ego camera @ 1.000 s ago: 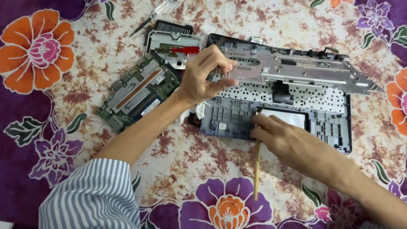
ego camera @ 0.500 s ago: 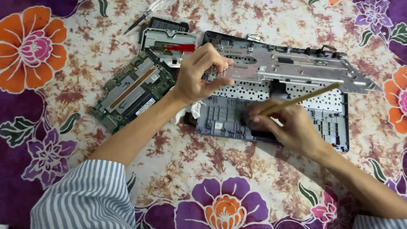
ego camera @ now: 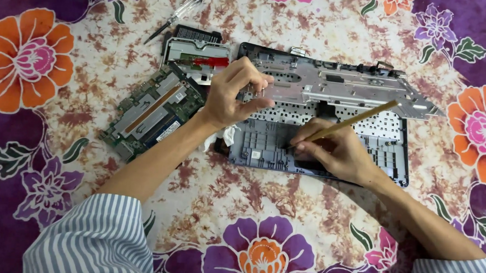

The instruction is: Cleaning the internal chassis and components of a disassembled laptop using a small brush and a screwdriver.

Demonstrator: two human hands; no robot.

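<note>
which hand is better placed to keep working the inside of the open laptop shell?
Right, probably. The right hand holds the thin wooden stick with its tip down on the laptop shell. The left hand is busy, pinching the edge of the metal keyboard frame.

Informal home repair spot: a floral batik cloth [ego camera: 49,62] serves as the work surface, strewn with a dismantled laptop's keyboard chassis [ego camera: 331,118], green motherboard [ego camera: 154,108] and a clear-handled screwdriver [ego camera: 174,18], with no bench or workshop fittings
</note>
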